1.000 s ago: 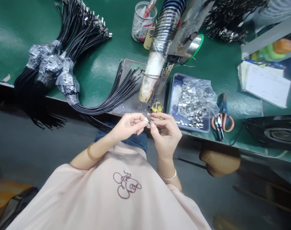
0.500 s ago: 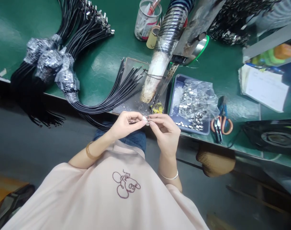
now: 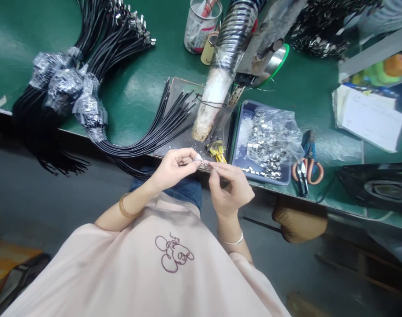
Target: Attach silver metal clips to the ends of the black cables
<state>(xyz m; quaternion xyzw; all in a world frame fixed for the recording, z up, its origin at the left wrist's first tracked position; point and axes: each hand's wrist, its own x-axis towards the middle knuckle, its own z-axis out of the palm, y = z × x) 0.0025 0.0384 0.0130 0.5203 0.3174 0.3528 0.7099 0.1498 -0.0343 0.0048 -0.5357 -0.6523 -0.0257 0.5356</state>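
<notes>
My left hand [image 3: 178, 168] pinches a small silver metal piece [image 3: 204, 163] at the table's front edge, with thumb and forefinger closed on it and a white wrap on one fingertip. Opposite it, my right hand [image 3: 232, 187] has its fingers curled, and thumb and forefinger meet close to that piece; what they hold is too small to tell. Just beyond the fingers is a yellow bit of wrapping [image 3: 217, 151] under a metal iron-like tool [image 3: 236, 97]. Left of the hands, a bundle of black cables [image 3: 144, 141] lies with its tips on a grey board [image 3: 177, 88].
A blue tray [image 3: 236, 145] holds a plastic bag and many small metal pieces. Pliers [image 3: 308, 163] lie to its right. A taped duct [image 3: 217, 83] hangs over the board. Wrapped cable bundles [image 3: 64, 86] lie at left; a can [image 3: 201, 26] and a wire spool [image 3: 277, 66] stand behind.
My right hand has turned and its fingers have curled in more, shifting slightly down and right. My left hand stays nearly in place, still pinching. The view has moved slightly.
</notes>
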